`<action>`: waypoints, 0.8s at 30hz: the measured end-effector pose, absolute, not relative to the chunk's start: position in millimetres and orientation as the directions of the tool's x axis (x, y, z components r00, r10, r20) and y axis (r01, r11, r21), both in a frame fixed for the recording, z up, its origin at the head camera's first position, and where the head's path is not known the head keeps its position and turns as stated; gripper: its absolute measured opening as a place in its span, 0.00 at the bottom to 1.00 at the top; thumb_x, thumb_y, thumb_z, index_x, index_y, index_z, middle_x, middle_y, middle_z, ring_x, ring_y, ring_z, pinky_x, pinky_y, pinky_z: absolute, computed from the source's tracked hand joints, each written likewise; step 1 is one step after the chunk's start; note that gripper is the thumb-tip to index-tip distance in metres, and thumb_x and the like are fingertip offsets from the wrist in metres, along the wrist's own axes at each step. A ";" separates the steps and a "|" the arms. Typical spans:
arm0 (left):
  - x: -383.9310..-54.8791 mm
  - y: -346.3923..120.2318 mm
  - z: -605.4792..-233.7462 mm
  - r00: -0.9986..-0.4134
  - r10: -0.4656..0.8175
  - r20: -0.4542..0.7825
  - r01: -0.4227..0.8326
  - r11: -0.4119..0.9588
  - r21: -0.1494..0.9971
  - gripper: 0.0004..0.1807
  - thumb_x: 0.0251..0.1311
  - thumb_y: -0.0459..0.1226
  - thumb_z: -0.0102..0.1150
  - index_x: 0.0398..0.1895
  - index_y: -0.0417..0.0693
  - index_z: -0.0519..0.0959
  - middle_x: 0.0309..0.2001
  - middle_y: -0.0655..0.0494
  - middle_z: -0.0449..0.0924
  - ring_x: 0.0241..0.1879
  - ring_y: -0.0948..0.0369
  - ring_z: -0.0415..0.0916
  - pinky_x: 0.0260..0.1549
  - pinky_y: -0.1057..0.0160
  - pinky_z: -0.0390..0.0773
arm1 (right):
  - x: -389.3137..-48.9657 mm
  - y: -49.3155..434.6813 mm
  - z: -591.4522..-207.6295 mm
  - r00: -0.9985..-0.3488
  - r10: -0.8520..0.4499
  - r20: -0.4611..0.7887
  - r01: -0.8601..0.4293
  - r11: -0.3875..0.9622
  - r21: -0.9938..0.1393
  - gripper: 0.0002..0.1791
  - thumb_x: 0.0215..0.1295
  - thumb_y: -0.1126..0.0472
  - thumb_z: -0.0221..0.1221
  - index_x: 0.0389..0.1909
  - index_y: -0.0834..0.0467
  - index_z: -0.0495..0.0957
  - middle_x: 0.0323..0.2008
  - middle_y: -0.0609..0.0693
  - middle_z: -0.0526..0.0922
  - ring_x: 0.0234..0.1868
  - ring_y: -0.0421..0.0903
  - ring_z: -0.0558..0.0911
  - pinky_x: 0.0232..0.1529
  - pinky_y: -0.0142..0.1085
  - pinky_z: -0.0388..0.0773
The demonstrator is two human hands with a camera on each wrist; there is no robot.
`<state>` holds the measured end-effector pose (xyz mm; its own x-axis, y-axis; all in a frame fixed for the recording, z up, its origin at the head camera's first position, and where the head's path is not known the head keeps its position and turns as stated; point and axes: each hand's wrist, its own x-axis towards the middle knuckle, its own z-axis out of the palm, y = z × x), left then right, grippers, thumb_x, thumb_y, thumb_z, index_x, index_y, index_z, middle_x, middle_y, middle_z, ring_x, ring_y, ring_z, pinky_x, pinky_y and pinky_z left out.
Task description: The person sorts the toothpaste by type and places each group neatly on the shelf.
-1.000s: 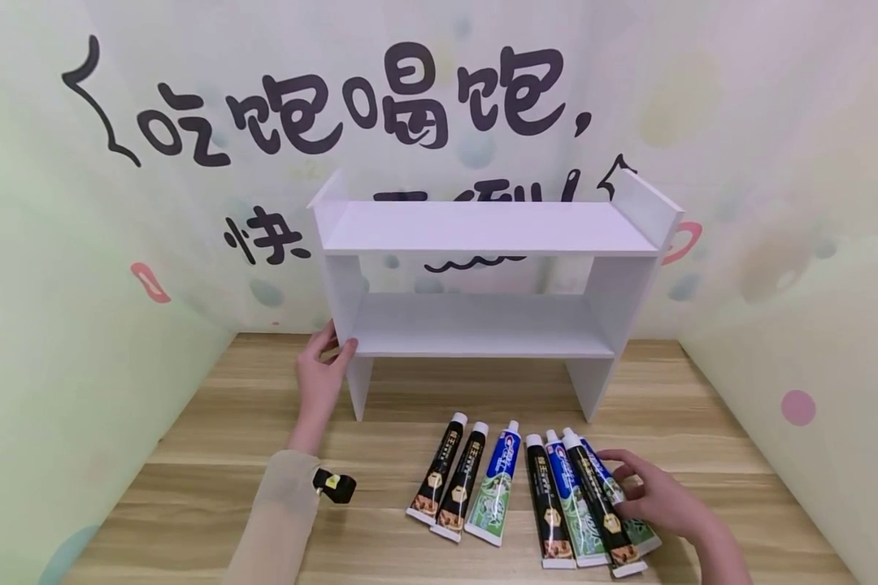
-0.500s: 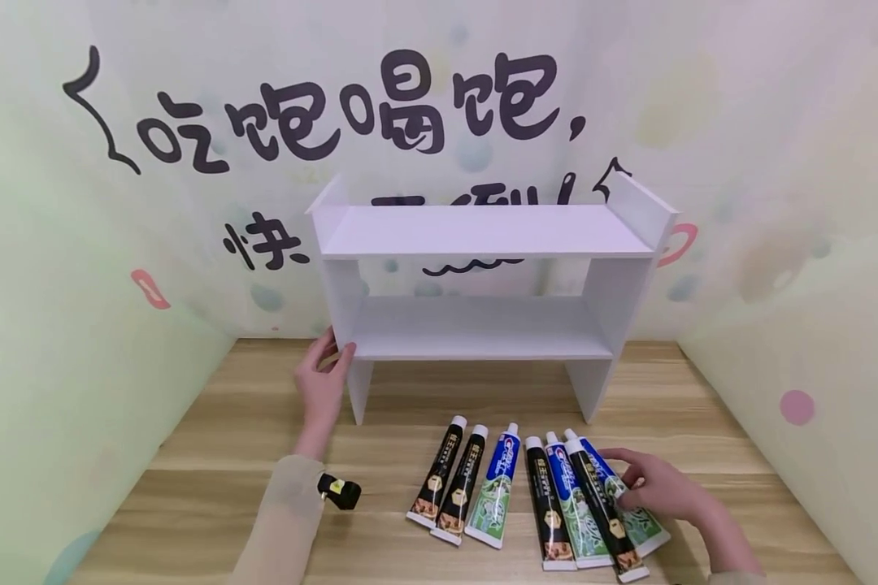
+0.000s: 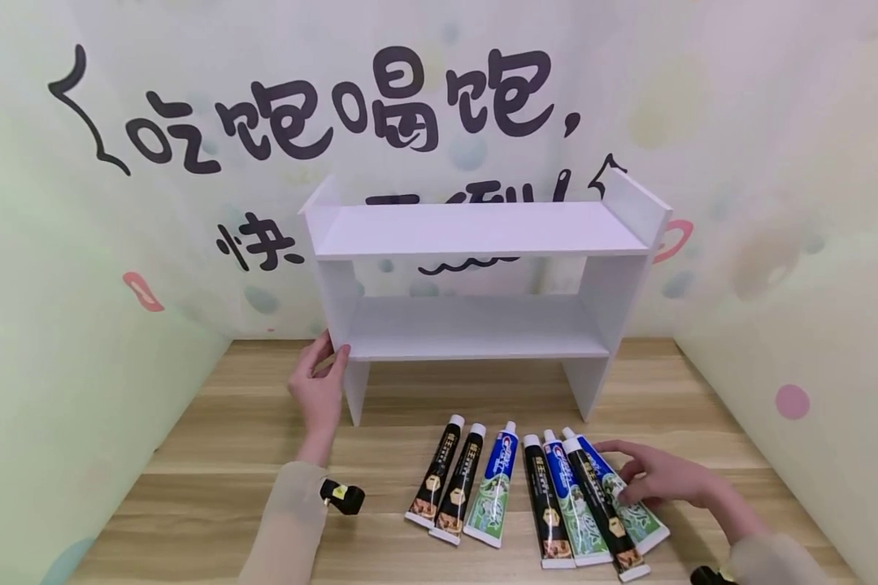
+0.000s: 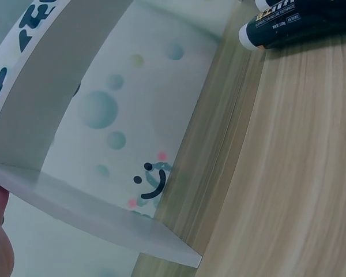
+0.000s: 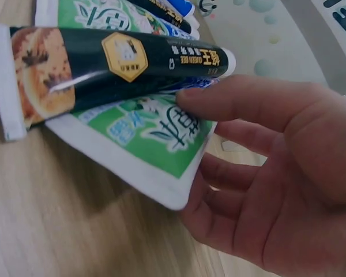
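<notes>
My left hand (image 3: 318, 394) grips the left side panel of a white two-tier shelf (image 3: 475, 229), thumb at its front edge and fingers behind. Only a bit of that hand shows at the edge of the left wrist view. My right hand (image 3: 666, 478) pinches the rightmost blue-and-green toothpaste tube (image 3: 640, 522) by its side, thumb on top and fingers beneath. A black toothpaste tube (image 5: 98, 72) lies partly across this tube in the right wrist view. Left of them are another blue-and-green tube (image 3: 576, 508) and a black tube (image 3: 545, 504).
Two black tubes (image 3: 439, 471) (image 3: 462, 486) and a blue-and-green tube (image 3: 494, 487) lie in a separate group, centre front. All rest on a wooden table (image 3: 205, 439) before the shelf. A patterned wall (image 3: 190, 81) with black lettering stands behind, with side walls left and right.
The right hand's toothpaste tube has shifted slightly right, showing more from under the black tube, whose lower end also swung slightly right. My left hand has stayed on the shelf panel.
</notes>
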<state>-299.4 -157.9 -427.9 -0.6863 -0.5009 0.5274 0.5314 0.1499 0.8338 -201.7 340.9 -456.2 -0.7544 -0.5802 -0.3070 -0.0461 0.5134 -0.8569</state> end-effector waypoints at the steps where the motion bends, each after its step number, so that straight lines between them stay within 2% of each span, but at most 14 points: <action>1: -299.4 -158.4 -427.5 -0.688 -0.501 0.525 0.528 0.151 0.836 0.21 0.55 0.33 0.71 0.54 0.44 0.83 0.40 0.64 0.83 0.39 0.76 0.82 0.38 0.76 0.84 | -202.8 342.0 -455.3 -0.743 -0.598 -0.301 -0.046 0.494 -0.868 0.46 0.59 0.68 0.62 0.75 0.64 0.49 0.35 0.54 0.81 0.19 0.34 0.68 0.19 0.23 0.68; 3: -299.0 -158.9 -426.2 -0.693 -0.496 0.524 0.521 0.159 0.839 0.21 0.56 0.32 0.70 0.54 0.43 0.83 0.41 0.60 0.83 0.40 0.77 0.82 0.38 0.76 0.84 | -204.7 344.4 -454.5 -0.720 -0.630 -0.290 -0.041 0.457 -0.889 0.46 0.60 0.69 0.61 0.75 0.66 0.47 0.33 0.52 0.79 0.18 0.33 0.68 0.19 0.22 0.67; 8: -291.5 -156.3 -416.7 -0.693 -0.481 0.537 0.527 0.170 0.833 0.20 0.57 0.29 0.68 0.54 0.36 0.81 0.45 0.37 0.83 0.40 0.78 0.81 0.37 0.78 0.83 | -209.2 350.3 -457.5 -0.680 -0.677 -0.281 -0.015 0.396 -0.918 0.45 0.62 0.70 0.60 0.74 0.68 0.44 0.31 0.46 0.73 0.20 0.33 0.68 0.20 0.21 0.66; 10: -287.0 -154.5 -411.2 -0.689 -0.476 0.547 0.535 0.176 0.826 0.20 0.57 0.28 0.67 0.54 0.34 0.81 0.46 0.32 0.82 0.40 0.77 0.81 0.37 0.79 0.82 | -210.4 353.4 -459.0 -0.671 -0.686 -0.281 -0.007 0.385 -0.923 0.45 0.63 0.69 0.59 0.74 0.68 0.43 0.32 0.46 0.71 0.21 0.32 0.68 0.21 0.21 0.65; 14: -280.6 -151.5 -404.2 -0.678 -0.471 0.564 0.540 0.201 0.817 0.19 0.57 0.28 0.67 0.54 0.33 0.81 0.46 0.31 0.83 0.39 0.78 0.80 0.37 0.81 0.81 | -210.5 360.1 -459.5 -0.668 -0.687 -0.286 -0.003 0.387 -0.922 0.43 0.66 0.68 0.58 0.75 0.68 0.42 0.36 0.48 0.69 0.22 0.33 0.67 0.21 0.22 0.65; 19: -280.9 -151.6 -404.9 -0.673 -0.473 0.569 0.540 0.211 0.815 0.19 0.57 0.27 0.67 0.53 0.33 0.81 0.45 0.31 0.83 0.39 0.78 0.80 0.36 0.82 0.80 | -206.7 367.2 -454.8 -0.706 -0.646 -0.292 -0.007 0.418 -0.908 0.42 0.68 0.66 0.57 0.75 0.66 0.43 0.41 0.54 0.70 0.24 0.33 0.69 0.22 0.23 0.68; 24: -281.2 -152.5 -406.4 -0.670 -0.475 0.571 0.537 0.222 0.814 0.19 0.57 0.27 0.67 0.53 0.33 0.81 0.46 0.31 0.83 0.39 0.78 0.80 0.36 0.82 0.81 | -202.1 368.9 -445.6 -0.737 -0.623 -0.261 -0.032 0.418 -0.908 0.41 0.69 0.65 0.57 0.76 0.63 0.45 0.43 0.58 0.72 0.29 0.36 0.77 0.26 0.27 0.78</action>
<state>-281.2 -152.5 -406.4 -0.6695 -0.4746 0.5714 0.5371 0.2221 0.8138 -202.1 368.9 -445.6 -0.7373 -0.6231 -0.2612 -0.0319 0.4182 -0.9078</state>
